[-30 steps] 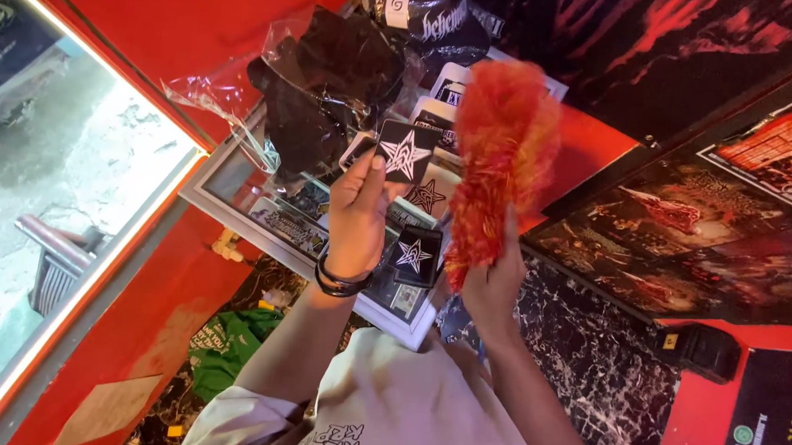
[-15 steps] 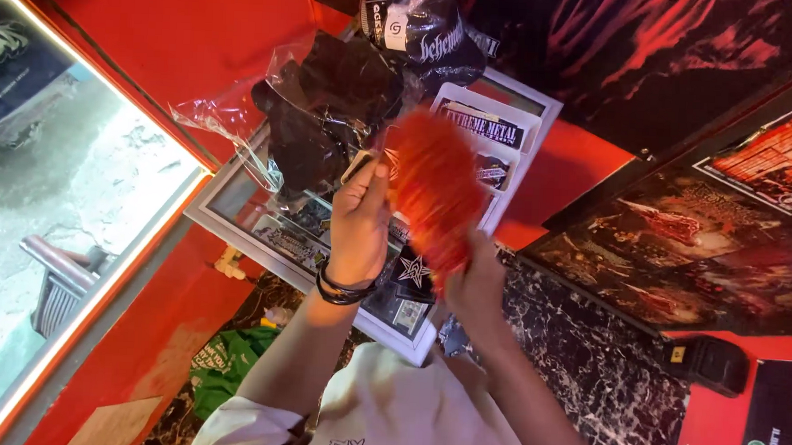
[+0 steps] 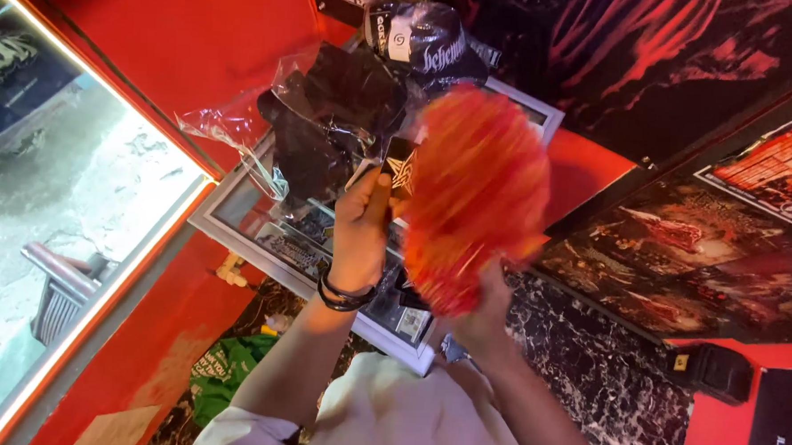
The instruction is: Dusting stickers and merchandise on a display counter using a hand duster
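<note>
A clear plastic bag with dark cloth inside lay at the left, over the edge of a silver-framed glass case, and a dark cap sat just above it.

The left hand was raised over the case with black bands around its wrist. Its fingers were curled shut, thumb and fingers pinched on a small black card bearing a pale star (only the card's upper part showed past the fingertips).

Just beside the card, touching or nearly touching it, hung a red-orange duster, fluffy and blurred. The right hand was closed around its lower end, fingers wrapped on the handle, which stayed hidden inside the fist and the fluff. The two hands were near each other but apart, the left slightly higher.

Further right, a dark marbled counter ran under the right forearm, with dark red pictures beyond it and a small black device at the counter's far edge.
</note>
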